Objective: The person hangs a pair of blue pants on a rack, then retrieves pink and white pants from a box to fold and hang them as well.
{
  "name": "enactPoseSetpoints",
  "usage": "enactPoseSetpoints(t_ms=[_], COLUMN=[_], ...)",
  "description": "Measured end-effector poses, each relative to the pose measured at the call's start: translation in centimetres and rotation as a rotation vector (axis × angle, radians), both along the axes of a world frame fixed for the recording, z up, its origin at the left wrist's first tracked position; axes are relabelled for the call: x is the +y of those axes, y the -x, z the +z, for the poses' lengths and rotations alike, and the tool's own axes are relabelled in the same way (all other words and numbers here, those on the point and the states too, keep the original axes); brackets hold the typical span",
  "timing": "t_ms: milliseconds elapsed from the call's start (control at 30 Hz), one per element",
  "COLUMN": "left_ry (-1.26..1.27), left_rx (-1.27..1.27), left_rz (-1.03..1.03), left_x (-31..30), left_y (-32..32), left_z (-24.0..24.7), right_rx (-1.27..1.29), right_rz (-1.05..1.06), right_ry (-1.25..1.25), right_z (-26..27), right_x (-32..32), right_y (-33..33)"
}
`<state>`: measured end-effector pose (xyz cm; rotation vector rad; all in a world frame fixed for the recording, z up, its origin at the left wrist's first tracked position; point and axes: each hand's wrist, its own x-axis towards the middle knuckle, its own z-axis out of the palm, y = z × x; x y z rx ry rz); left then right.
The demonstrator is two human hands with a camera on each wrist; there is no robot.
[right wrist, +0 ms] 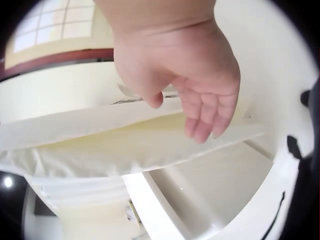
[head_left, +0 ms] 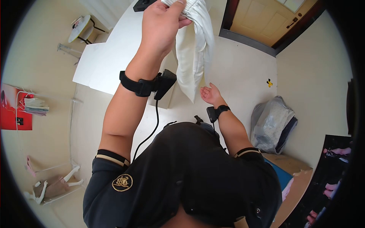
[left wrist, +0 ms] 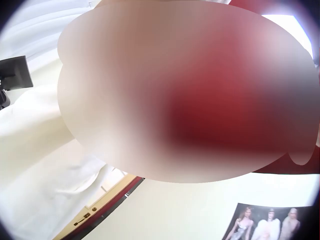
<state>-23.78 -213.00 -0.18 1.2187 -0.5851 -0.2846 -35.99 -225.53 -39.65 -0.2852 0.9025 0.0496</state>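
Observation:
A white garment (head_left: 194, 53) with a gathered elastic band hangs in long folds from my raised left hand (head_left: 161, 26), which grips it by that band, thumb on top. In the left wrist view the white cloth (left wrist: 35, 145) drapes at the left; a large blurred patch covers the middle and hides the hand. My right hand (head_left: 211, 95) is lower down, close to the hanging cloth, palm up. In the right wrist view this right hand (right wrist: 200, 85) has loosely bent fingers and holds nothing, with the cloth (right wrist: 110, 150) stretching behind and below it.
A white table (head_left: 110, 57) stands ahead on the left, with a black object (head_left: 142, 5) at its far end. A plastic-wrapped bundle (head_left: 272, 121) lies at the right wall above a cardboard box (head_left: 300, 182). A wooden door (head_left: 266, 22) is at the back. Clothes racks line the left.

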Motion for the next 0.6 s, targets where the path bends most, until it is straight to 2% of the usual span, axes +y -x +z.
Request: enactPoseSetpoints(t_ms=[33,100,133,233,267,333,367,433,467,500,567,600], left_ry=[0.022,0.062,0.075,0.106,0.116,0.115,0.111,0.137,0.166,0.163,0.135,0.127], left_rx=[-0.005,-0.001,0.006,0.001,-0.005,0.002,0.012,0.013,0.008,0.006,0.013,0.006], left_rz=[0.003,0.030,0.046,0.055,0.040,0.088,0.133,0.113,0.086,0.098,0.111,0.116], left_x=[0.2,0.2,0.3,0.4,0.5,0.4,0.3,-0.5,-0.9,-1.1,-1.4,-1.3], left_y=[0.3,0.9,1.0,1.2,1.1,0.5,0.5,0.9,1.1,1.3,1.8,1.7], left_z=[0.4,0.9,1.0,1.2,1.2,0.7,0.2,-0.6,-0.8,-0.8,-1.0,-1.1], right_rx=[-0.002,-0.116,-0.044,-0.113,-0.113,-0.026,-0.022,0.246,0.261,0.261,0.059,0.006], right_rz=[0.002,-0.207,-0.249,-0.276,-0.272,-0.298,-0.290,-0.338,-0.270,-0.258,-0.285,-0.313], right_ry=[0.005,-0.168,-0.180,-0.296,-0.296,-0.061,-0.061,-0.146,-0.129,-0.131,-0.460,-0.441], right_z=[-0.9,-2.5,-1.5,-6.1,-6.0,-5.7,-5.0,-2.7,-0.9,-0.5,-0.6,-1.0], right_x=[-0.6,-2.4,-2.5,-5.3,-5.7,-5.8,-5.1,-3.4,-1.7,-0.5,1.3,1.8], right_y=[-0.6,-1.8,-2.5,-3.6,-3.1,-1.8,-1.0,0.7,1.2,1.0,0.6,0.0])
